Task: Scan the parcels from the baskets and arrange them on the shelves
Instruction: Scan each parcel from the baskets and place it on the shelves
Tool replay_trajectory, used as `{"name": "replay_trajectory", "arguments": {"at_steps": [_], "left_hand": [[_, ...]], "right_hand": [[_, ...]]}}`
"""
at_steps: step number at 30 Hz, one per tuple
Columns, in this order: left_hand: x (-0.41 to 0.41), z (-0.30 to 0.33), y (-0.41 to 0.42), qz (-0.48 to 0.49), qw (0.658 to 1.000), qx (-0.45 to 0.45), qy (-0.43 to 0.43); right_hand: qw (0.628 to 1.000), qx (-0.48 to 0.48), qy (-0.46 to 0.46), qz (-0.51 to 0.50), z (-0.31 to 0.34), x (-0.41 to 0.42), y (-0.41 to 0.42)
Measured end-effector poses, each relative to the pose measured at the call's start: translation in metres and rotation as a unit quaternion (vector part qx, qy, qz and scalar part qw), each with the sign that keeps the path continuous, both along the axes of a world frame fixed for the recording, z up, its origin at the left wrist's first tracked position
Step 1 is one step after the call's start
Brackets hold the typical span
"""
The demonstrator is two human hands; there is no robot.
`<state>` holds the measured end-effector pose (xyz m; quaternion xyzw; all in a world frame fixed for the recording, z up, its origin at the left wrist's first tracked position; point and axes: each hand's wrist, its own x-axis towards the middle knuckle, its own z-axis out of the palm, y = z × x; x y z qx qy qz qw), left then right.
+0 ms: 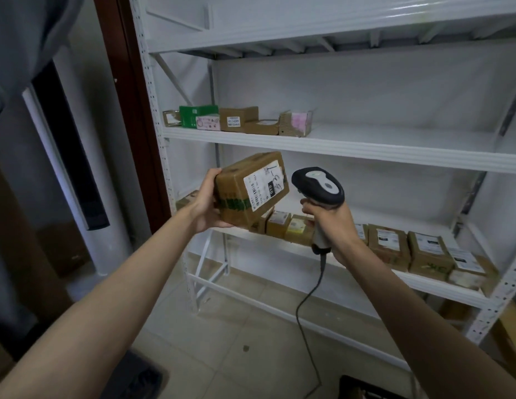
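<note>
White steel shelving (337,145) fills the background, with small cartons on the middle and lower shelves. Left hand (206,204) grasps a taped brown cardboard parcel (251,190) at its left end, long axis left-right, white barcode label (264,187) facing up toward the camera. Right hand (331,223) is clenched on a corded handheld scanner (320,187), its glossy black-and-grey head just right of the label, aimed at it.
</note>
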<state>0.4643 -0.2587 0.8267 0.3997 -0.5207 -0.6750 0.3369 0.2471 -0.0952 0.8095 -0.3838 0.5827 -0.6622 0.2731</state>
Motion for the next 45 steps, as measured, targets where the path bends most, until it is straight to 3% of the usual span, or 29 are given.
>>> {"name": "replay_trajectory", "arguments": {"at_steps": [6, 12, 18, 21, 25, 28, 31, 35, 45], "left_hand": [[-0.077, 0.003, 0.023, -0.062, 0.981, 0.055, 0.175], [-0.145, 0.019, 0.024, -0.111, 0.968, 0.07, 0.214], [-0.193, 0.041, -0.018, -0.074, 0.986, -0.053, 0.14], [-0.217, 0.054, -0.048, -0.028, 0.98, -0.175, 0.091], [-0.247, 0.074, -0.091, -0.045, 0.971, -0.221, 0.079], [-0.267, 0.086, -0.123, -0.091, 0.957, -0.268, 0.059], [-0.284, 0.091, -0.158, -0.107, 0.943, -0.316, -0.016], [-0.307, 0.087, -0.199, -0.1, 0.885, -0.429, -0.149], [-0.347, 0.08, -0.252, 0.064, 0.866, -0.468, -0.163]], "right_hand": [[0.997, -0.041, -0.048, -0.033, 0.025, -0.032, -0.01], [0.997, -0.059, -0.022, -0.04, 0.048, -0.064, -0.027], [0.992, -0.104, -0.057, -0.037, 0.072, -0.106, -0.059], [0.989, -0.107, -0.077, -0.074, 0.082, -0.129, -0.084], [0.986, -0.099, -0.079, -0.107, 0.099, -0.158, -0.127], [0.986, -0.085, -0.074, -0.123, 0.114, -0.18, -0.163], [0.984, -0.069, -0.076, -0.143, 0.126, -0.199, -0.198], [0.983, -0.029, -0.068, -0.167, 0.13, -0.222, -0.234], [0.98, -0.02, -0.083, -0.179, 0.125, -0.24, -0.279]]}}
